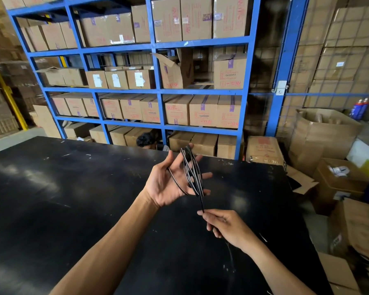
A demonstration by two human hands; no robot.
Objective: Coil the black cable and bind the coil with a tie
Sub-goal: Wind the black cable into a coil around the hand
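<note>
The black cable (192, 173) is wound in several loops around the spread fingers of my left hand (168, 184), held palm up above the black table (73, 199). A straight run of the cable drops from the loops to my right hand (226, 227), which pinches it between thumb and fingertips lower right. The rest of the cable trails down behind my right wrist and is hard to make out against the dark table. No tie is visible.
Blue shelving (158, 90) packed with cardboard boxes stands behind the table. A person's head (146, 140) shows just beyond the far table edge. Open cartons (326, 133) and flattened cardboard crowd the floor on the right.
</note>
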